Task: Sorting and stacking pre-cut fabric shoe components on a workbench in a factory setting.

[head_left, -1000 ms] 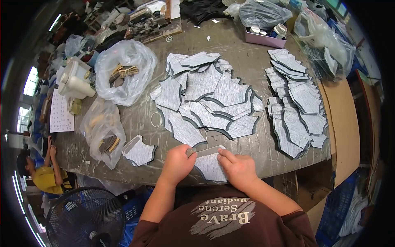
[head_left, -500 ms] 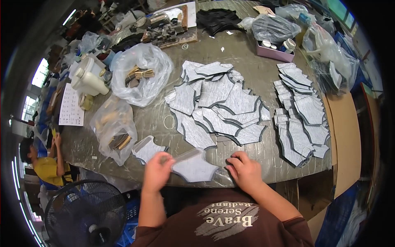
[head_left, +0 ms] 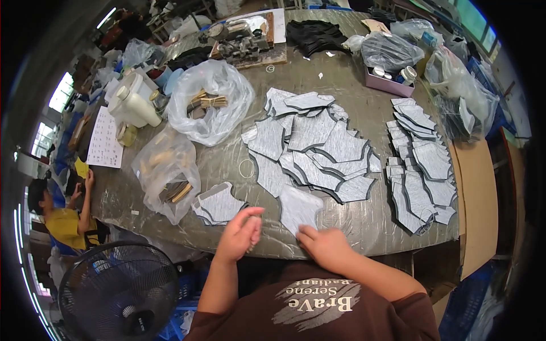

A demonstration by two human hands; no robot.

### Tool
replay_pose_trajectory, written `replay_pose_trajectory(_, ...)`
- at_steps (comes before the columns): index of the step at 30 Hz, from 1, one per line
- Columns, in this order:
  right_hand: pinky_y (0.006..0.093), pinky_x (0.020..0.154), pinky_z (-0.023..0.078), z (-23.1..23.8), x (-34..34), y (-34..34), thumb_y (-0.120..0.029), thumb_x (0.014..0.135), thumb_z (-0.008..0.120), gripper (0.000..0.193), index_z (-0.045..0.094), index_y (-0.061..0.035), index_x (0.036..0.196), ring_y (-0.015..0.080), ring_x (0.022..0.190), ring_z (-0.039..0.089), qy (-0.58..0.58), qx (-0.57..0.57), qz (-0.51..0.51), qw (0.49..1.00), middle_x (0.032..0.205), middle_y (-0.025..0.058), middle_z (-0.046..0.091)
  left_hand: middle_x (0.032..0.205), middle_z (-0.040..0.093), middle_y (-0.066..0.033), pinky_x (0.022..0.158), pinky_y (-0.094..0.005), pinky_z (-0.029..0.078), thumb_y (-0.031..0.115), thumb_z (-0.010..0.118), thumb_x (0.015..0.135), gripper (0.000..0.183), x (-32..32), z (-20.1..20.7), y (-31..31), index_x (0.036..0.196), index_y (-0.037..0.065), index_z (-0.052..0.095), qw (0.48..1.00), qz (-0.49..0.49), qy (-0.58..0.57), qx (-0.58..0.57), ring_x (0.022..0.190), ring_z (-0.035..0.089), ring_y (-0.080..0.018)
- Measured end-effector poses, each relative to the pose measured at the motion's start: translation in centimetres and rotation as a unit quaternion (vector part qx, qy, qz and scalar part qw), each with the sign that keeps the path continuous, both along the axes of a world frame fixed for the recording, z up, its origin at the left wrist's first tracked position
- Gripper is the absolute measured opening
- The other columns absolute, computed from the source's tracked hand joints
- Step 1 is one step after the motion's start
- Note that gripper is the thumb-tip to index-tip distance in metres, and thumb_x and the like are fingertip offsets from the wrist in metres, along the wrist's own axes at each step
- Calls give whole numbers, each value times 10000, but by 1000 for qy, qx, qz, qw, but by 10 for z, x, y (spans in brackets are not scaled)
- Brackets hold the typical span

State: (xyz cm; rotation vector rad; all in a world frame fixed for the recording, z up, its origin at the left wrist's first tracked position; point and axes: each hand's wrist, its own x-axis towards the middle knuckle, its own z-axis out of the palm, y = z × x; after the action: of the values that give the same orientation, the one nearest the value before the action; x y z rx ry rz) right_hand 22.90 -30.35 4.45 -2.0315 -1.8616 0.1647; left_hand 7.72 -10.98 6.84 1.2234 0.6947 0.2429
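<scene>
Grey cut piece [head_left: 301, 207]: near side of pile [head_left: 341, 143], lower corner pinched in right hand [head_left: 325, 245]. Left hand [head_left: 241, 234]: loosely spread, empty, beside small stack [head_left: 218, 206]. Probably light, bendable, hardly fragile; best gripped by edges.

The right hand [head_left: 324, 244] pinched a grey piece [head_left: 300, 207] while the left hand [head_left: 241, 233] held nothing
The right fingers had the piece by its near corner, its far end in front of a heap [head_left: 327, 145] of similar pieces on the table [head_left: 352, 230]. The left hand, loosely curled, was between the piece and a small stack [head_left: 220, 206]. Overlapping rows [head_left: 422, 162] lay at right, a pink box [head_left: 389, 86] beyond them. Two clear bags [head_left: 239, 79] sat farther left, brown strips [head_left: 214, 102] in one, near a white bottle [head_left: 137, 107] and a sheet [head_left: 105, 141]. A fan [head_left: 119, 292] stood lower left, a person in yellow [head_left: 65, 228] behind it
</scene>
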Motion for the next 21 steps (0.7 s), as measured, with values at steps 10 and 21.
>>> replay_pose_trajectory(10,353,538,485,37,16,-49,-140,744,629,110,633,-98,846,228,611,606,154,-21,-10,988,979,14,599,904,493,-25,694,-233,448,31,499,893,402,38,2,-45,1288,-5,442,969,-241,-35,-48,744,503,-80)
replay_pose_trajectory(21,249,568,416,27,3,-18,-66,817,632,91,634,25,821,86,666,522,630,58,-191,751,725,46,580,999,546,-160,802,-318,442,24,593,806,409,46,16,-61,1198,-37,497,885,-283,-89,359,915,550,-285)
